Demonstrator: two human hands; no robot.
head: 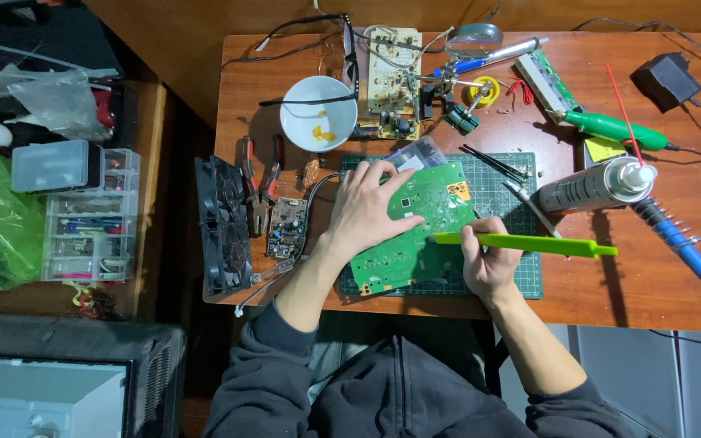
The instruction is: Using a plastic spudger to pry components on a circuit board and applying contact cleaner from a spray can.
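Right hand (490,264) w/ green tool (526,243), left hand (367,207) on green PCB (423,227)

Single head cam, looks nearly straight down from above onto the wooden table (659,284), person's own chest & arms at frame bottom, far edge of table at top, mid distance w/ whole tabletop plus floor clutter at left in shot.

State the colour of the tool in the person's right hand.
Bright green tool, held in the right hand; head view.
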